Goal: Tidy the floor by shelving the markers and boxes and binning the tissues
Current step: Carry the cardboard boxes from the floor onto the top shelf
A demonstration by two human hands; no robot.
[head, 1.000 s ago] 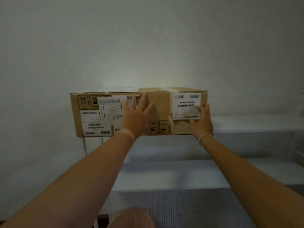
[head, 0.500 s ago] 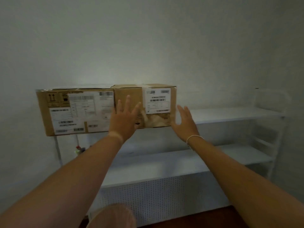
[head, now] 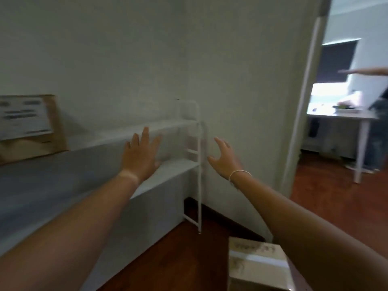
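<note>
Showing, left to right, one box (head: pixel 31 127) already on the shelf (head: pixel 147 131), left hand (head: pixel 141 156) and right hand (head: pixel 225 159) spread and holding nothing, and another box (head: pixel 258 267) awaiting shelving on the floor (head: pixel 178 259); markers and tissues unseen.

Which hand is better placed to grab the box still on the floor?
Right, probably. The right hand is empty and its arm passes directly over the floor box; the left hand, also empty, is over by the shelf.

labelled box (head: pixel 31 127) on shelf (head: pixel 134 133), taped box (head: pixel 258 267) — floor
</note>
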